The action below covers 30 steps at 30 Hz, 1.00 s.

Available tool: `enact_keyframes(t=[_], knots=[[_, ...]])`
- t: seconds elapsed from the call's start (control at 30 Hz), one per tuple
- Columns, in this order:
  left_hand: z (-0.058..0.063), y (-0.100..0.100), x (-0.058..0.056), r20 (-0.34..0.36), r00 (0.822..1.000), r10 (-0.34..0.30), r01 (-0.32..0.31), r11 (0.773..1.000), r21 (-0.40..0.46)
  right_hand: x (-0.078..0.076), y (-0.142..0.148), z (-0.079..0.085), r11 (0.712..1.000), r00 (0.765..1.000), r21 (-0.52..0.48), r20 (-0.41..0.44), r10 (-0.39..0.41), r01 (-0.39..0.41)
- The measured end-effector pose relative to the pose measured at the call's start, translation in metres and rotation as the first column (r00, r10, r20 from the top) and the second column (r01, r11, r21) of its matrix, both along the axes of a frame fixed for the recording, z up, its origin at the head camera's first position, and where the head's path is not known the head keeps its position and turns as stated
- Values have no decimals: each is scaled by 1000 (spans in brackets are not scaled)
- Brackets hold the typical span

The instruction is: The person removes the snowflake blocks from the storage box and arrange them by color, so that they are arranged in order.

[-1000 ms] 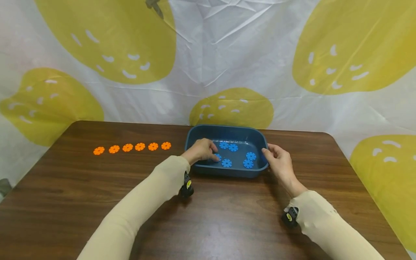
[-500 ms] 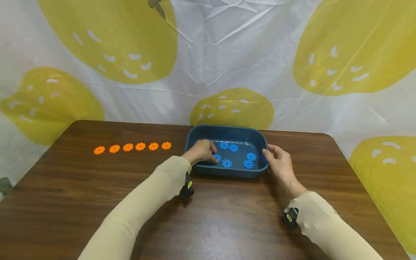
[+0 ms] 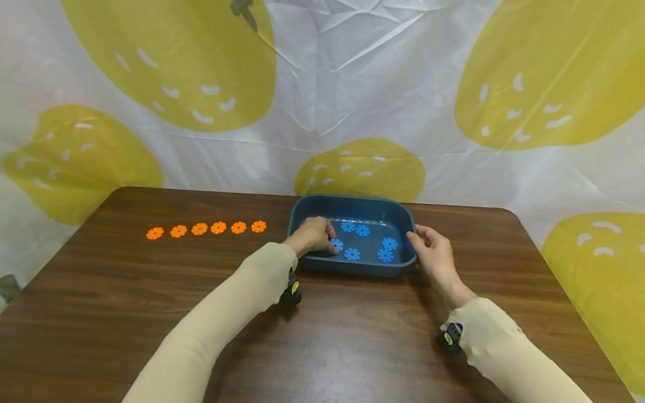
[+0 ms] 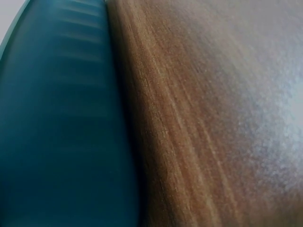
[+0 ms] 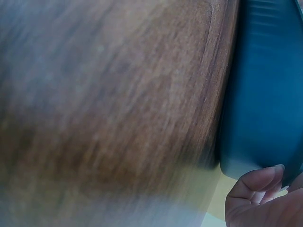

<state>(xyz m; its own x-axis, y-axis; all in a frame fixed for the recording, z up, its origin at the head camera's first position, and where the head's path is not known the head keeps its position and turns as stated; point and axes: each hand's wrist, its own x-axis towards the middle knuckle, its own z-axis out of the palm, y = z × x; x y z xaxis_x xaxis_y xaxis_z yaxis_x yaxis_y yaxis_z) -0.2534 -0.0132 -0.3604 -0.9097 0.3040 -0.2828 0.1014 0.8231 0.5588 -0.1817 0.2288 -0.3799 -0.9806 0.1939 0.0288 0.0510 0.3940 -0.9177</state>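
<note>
A dark blue plastic basin stands near the table's back edge, with several flat blue notched discs lying on its floor. My left hand reaches over the basin's left side, its thumb and finger at a blue notched disc, pinching it near the floor. More blue discs lie to the right of that hand. At the basin's right end, my right hand grips the rim, thumb toward the inside and fingers outside. The right wrist view shows the hand curled at the basin's end; the left wrist view shows only basin wall and tabletop.
Several orange notched discs lie in a row on the brown wooden table, left of the basin. Behind the table hangs a white cloth printed with large yellow fruit.
The left thumb and finger have settled slightly lower at the blue disc. My right hand and the basin stay in place; the whole view shifts a little.
</note>
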Motion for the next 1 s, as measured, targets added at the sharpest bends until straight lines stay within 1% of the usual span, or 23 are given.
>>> enact_keyframes(t=[0.2,0.5,0.77,1.0], knots=[[0,-1,0,-11,1000,1,-1,1000,24,1,1,0,1000,1000,-7,1,7,-7],[0,-5,1,-73,997,-1,6,998,69,0,0,-2,1000,1000,-5,-9,7,-7],[1,-6,2,-58,998,25,-17,992,128,0,0,-2,1000,1000,-19,-13,7,-7],[6,-7,1,-96,995,22,-10,992,127,0,-1,-1,1000,1000,-19,-14,2,-2]])
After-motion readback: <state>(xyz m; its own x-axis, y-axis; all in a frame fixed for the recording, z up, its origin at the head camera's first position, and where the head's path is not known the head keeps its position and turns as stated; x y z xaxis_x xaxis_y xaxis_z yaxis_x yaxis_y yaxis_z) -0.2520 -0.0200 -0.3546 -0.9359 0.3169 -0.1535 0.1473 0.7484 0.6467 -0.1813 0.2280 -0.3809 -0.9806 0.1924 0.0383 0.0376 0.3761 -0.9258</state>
